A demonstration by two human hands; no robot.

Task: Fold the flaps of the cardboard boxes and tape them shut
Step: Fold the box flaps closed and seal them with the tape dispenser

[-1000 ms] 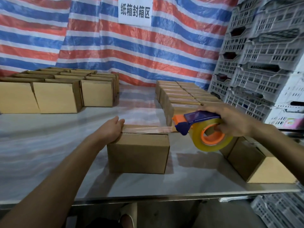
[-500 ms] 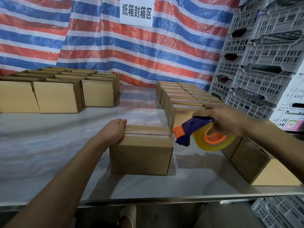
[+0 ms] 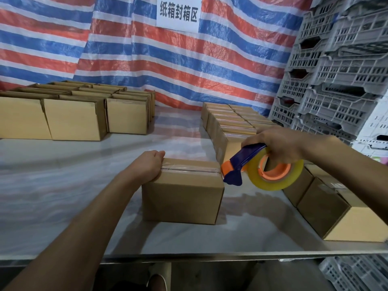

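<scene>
A closed cardboard box [image 3: 182, 200] stands in the middle of the table, with a strip of clear tape along its top seam. My left hand [image 3: 147, 166] rests over the box's top left edge, fingers curled down over it. My right hand [image 3: 277, 143] grips a tape dispenser [image 3: 258, 169] with a blue and orange head and a yellowish roll. The dispenser's head is tilted down at the box's top right corner, touching the end of the tape strip.
Open-topped cardboard boxes [image 3: 75, 118] stand in rows at the back left. Taped boxes [image 3: 233, 122] are lined up at the back right, and more boxes [image 3: 336, 208] sit near the right front edge. Grey plastic crates [image 3: 340, 66] are stacked at the right. The table's front edge [image 3: 210, 257] runs below.
The dispenser has travelled right along the box's top and tipped downward at the right corner, so the tape now lies flat on the seam. My left hand has stayed on the left edge.
</scene>
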